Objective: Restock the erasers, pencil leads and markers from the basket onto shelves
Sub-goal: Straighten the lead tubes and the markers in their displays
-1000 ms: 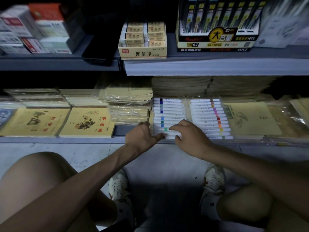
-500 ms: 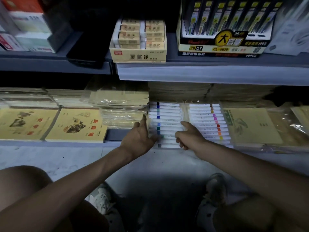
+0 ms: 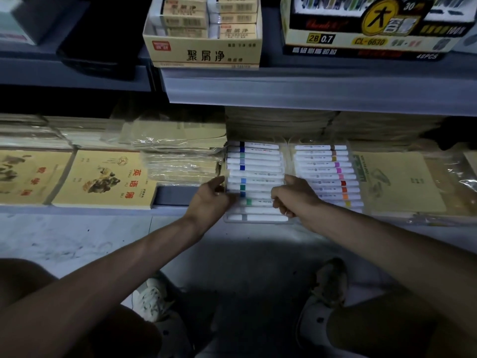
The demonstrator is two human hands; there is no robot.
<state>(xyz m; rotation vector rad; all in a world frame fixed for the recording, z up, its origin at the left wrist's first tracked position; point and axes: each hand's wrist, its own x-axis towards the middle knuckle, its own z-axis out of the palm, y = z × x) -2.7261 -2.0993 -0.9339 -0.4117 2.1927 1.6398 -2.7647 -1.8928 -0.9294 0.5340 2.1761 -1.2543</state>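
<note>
Since the frame a second before, both hands had been shifted from the front edge of the marker pack (image 3: 258,174) to its two sides, and the view had been brought closer to the shelves.

At the far left, yellow exercise books (image 3: 103,177) were laid flat on the lower shelf (image 3: 77,209), with plastic-wrapped stacks of paper (image 3: 180,156) just beside them. The left hand (image 3: 210,200) was held against the left edge of the pack, the thumb raised along that edge and the fingers curled narrowly round the side. The pack, clear and filled with white markers banded in blues and greens, was lying flat on the lower shelf, its front end slightly overhanging the lip. The right hand (image 3: 291,196) was closed on the pack's right edge, the thumb stretched toward the rear and the remaining fingers (image 3: 281,208) curled over the top. A second marker pack (image 3: 324,174), banded in browns, pinks and oranges, was touching it on the right.

On the upper shelf (image 3: 309,86), an eraser box (image 3: 204,51) was seen, and right of it a pencil lead box (image 3: 366,40).
</note>
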